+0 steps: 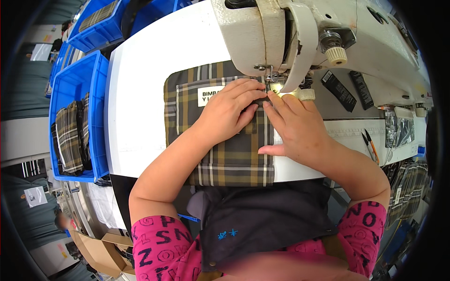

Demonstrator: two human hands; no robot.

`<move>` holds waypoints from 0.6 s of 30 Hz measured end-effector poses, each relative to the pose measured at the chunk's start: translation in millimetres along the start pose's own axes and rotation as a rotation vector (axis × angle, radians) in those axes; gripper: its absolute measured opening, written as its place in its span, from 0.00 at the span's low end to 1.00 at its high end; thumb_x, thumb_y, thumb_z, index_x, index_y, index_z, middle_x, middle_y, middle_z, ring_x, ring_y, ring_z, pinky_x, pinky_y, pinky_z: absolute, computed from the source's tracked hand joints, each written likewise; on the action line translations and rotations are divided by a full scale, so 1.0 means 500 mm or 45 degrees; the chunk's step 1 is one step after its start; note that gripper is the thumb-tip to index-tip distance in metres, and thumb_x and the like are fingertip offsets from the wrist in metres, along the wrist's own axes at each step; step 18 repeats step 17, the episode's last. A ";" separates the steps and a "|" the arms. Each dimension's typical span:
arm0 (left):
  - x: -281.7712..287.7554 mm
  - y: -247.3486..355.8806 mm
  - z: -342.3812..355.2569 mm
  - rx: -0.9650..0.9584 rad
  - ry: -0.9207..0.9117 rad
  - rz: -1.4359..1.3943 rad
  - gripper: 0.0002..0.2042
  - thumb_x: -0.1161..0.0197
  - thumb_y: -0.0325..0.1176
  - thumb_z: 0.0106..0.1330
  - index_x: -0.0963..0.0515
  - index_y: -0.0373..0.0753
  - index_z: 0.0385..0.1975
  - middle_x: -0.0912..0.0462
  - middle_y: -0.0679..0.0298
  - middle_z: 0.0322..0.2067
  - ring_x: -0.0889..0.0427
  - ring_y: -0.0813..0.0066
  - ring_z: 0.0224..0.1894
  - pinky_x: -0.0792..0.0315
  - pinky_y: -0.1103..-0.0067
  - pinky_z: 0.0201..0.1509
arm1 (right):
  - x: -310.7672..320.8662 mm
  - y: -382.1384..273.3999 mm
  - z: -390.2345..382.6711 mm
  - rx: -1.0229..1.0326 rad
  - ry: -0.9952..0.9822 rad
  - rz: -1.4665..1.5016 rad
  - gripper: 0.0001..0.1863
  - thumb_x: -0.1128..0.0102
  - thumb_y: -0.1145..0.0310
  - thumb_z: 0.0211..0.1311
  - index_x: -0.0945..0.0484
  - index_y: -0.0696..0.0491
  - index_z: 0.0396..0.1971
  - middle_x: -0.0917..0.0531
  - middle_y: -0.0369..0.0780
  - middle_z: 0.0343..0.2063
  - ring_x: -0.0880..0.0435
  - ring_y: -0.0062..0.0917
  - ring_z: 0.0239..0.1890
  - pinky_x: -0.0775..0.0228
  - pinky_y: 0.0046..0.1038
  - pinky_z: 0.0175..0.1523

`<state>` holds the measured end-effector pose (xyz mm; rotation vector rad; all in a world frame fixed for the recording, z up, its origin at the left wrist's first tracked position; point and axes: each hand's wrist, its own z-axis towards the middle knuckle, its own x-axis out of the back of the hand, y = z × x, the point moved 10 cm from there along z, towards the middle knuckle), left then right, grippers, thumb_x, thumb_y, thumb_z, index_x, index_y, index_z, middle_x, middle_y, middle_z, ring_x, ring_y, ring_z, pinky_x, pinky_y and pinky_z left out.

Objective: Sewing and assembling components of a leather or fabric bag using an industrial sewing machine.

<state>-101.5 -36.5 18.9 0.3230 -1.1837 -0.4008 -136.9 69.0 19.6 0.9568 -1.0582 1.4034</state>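
Note:
A plaid fabric panel (pixel 229 161) in brown, grey and white lies flat on the white sewing table, with a patch pocket bearing a white label (pixel 204 97). My left hand (pixel 229 110) rests on the pocket, palm down, its fingers stretched toward the panel's right edge and its thumb bent alongside. From the other side my right hand (pixel 300 126) lies with fingers spread at that same edge, thumb pointing left. The fingertips of both hands almost meet just below the needle area of the sewing machine (pixel 248 40). My fingers partly hide the edge there.
Blue bins (pixel 101 122) with folded plaid pieces stand at the left. Right of the machine's needle lie two dark narrow packets (pixel 338 90), a ruler strip (pixel 349 125) and an orange-and-black pen (pixel 371 146). More plaid fabric (pixel 405 187) hangs at the far right. A cardboard box (pixel 101 250) is at lower left.

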 end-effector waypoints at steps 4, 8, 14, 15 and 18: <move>0.004 -0.006 0.007 -0.021 0.009 0.004 0.17 0.33 0.24 0.60 0.18 0.39 0.50 0.16 0.61 0.55 0.20 0.58 0.62 0.21 0.67 0.61 | -0.008 0.008 0.001 -0.024 -0.002 -0.016 0.50 0.26 0.34 0.42 0.20 0.61 0.57 0.21 0.46 0.62 0.23 0.34 0.56 0.27 0.34 0.53; 0.006 -0.010 0.011 -0.030 0.027 -0.011 0.16 0.33 0.24 0.60 0.17 0.39 0.49 0.16 0.62 0.55 0.20 0.58 0.62 0.21 0.68 0.61 | -0.010 0.012 0.006 -0.056 -0.032 0.007 0.50 0.26 0.34 0.42 0.20 0.61 0.58 0.22 0.46 0.62 0.23 0.34 0.56 0.26 0.34 0.51; 0.006 -0.012 0.010 -0.024 0.029 0.023 0.15 0.33 0.25 0.60 0.16 0.39 0.48 0.16 0.62 0.55 0.20 0.59 0.62 0.21 0.68 0.60 | -0.007 0.011 0.007 -0.051 -0.012 -0.006 0.50 0.25 0.35 0.41 0.21 0.61 0.58 0.22 0.46 0.62 0.23 0.34 0.56 0.25 0.35 0.51; 0.005 -0.014 0.010 -0.010 0.015 0.005 0.15 0.33 0.25 0.61 0.16 0.39 0.48 0.16 0.62 0.55 0.20 0.59 0.62 0.21 0.68 0.60 | -0.008 0.011 0.007 -0.056 -0.018 -0.002 0.50 0.25 0.35 0.41 0.21 0.61 0.58 0.22 0.46 0.63 0.23 0.34 0.56 0.25 0.35 0.51; 0.005 -0.016 0.009 0.006 0.000 -0.012 0.15 0.33 0.25 0.61 0.16 0.39 0.48 0.16 0.62 0.55 0.20 0.59 0.62 0.21 0.68 0.60 | -0.009 0.010 0.007 -0.061 -0.024 0.002 0.51 0.24 0.36 0.41 0.21 0.61 0.58 0.23 0.46 0.63 0.23 0.34 0.56 0.25 0.35 0.51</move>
